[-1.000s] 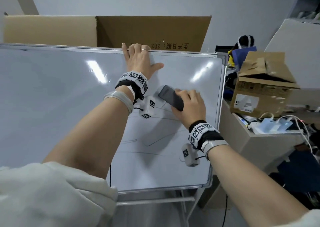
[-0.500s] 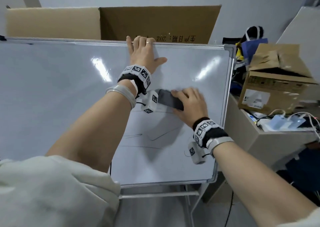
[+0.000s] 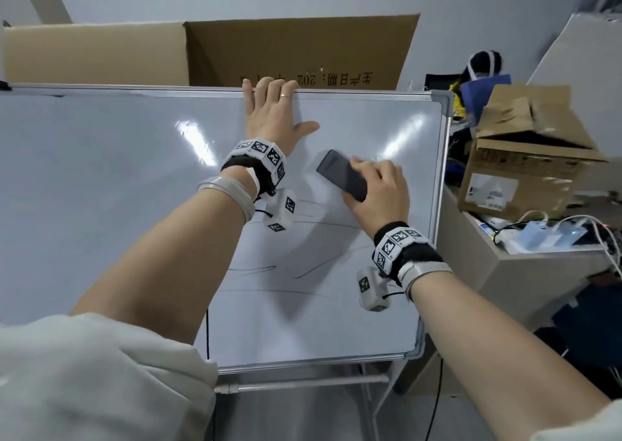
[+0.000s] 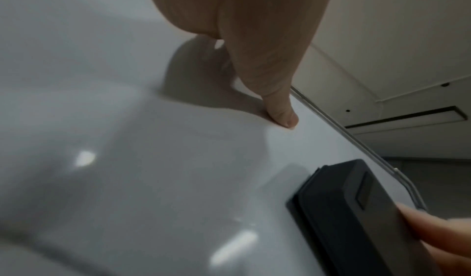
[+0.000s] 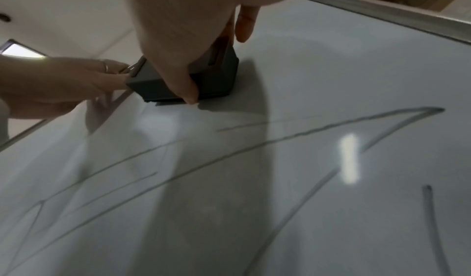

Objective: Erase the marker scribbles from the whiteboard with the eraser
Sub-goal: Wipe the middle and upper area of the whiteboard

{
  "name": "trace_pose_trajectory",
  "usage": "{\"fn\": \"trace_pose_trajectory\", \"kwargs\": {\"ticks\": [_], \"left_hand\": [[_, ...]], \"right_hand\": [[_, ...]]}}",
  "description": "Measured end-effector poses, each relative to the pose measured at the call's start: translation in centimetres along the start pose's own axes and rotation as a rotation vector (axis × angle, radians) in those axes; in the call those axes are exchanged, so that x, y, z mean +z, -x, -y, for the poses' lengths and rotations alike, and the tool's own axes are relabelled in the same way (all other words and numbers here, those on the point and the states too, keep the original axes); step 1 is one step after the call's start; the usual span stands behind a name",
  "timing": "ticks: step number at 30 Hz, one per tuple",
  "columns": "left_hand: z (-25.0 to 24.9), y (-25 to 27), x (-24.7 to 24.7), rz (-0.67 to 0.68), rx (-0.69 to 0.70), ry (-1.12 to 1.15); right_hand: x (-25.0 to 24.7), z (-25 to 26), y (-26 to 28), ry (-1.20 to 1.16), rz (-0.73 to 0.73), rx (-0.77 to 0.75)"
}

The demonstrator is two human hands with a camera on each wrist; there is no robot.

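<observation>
The whiteboard (image 3: 101, 205) stands upright on a stand. Thin grey marker scribbles (image 3: 313, 269) cross its lower right part, and they run below the eraser as scribbles (image 5: 280, 139) in the right wrist view. My right hand (image 3: 370, 185) grips a dark grey eraser (image 3: 340, 174) and holds it tilted against the board, above the lines. The eraser (image 5: 216, 75) lies flat on the surface, thumb on its near side. My left hand (image 3: 272, 114) hooks its fingers over the board's top edge, thumb (image 4: 280, 109) pressed on the face. The eraser (image 4: 356, 210) lies just right of that thumb.
A large cardboard box (image 3: 269, 53) stands behind the board. To the right is a table (image 3: 505, 272) with an open carton (image 3: 525, 168), a power strip and cables (image 3: 545, 235). The board's right frame (image 3: 441, 205) is close to my right hand.
My right hand slid the eraser left toward my left wrist, then back right and slightly up, tilting it. My left hand stayed on the top edge.
</observation>
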State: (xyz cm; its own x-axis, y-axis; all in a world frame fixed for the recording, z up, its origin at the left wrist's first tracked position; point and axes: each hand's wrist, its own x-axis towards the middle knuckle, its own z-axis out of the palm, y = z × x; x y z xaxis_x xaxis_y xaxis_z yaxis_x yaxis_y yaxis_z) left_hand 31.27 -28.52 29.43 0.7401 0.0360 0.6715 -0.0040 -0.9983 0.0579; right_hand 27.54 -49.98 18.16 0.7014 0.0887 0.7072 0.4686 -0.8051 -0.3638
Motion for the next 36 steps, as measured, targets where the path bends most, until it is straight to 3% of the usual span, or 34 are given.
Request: {"fn": "trace_pose_trajectory", "kwargs": {"ticks": [3, 13, 25, 28, 33, 36], "left_hand": [[1.3, 1.1, -0.5, 0.042, -0.005, -0.059], [13.6, 4.1, -5.8, 0.118, -0.296, -0.169], [25.1, 4.8, -6.8, -0.048, -0.145, -0.104], [26.2, 4.9, -7.1, -0.067, -0.130, -0.084], [25.7, 5.5, -6.9, -0.035, -0.170, -0.074], [25.0, 5.8, -7.0, -0.032, -0.161, -0.083]], "right_hand": [[0.7, 0.5, 0.6, -0.047, -0.019, 0.041], [4.6, 8.5, 1.4, -0.102, 0.040, -0.091], [10.6, 21.1, 1.7, -0.117, -0.044, -0.047], [11.5, 22.1, 3.0, -0.127, -0.012, -0.025], [12.8, 24.1, 7.1, -0.051, 0.191, -0.232], [11.4, 23.2, 6.2, 0.023, 0.087, -0.117]]}}
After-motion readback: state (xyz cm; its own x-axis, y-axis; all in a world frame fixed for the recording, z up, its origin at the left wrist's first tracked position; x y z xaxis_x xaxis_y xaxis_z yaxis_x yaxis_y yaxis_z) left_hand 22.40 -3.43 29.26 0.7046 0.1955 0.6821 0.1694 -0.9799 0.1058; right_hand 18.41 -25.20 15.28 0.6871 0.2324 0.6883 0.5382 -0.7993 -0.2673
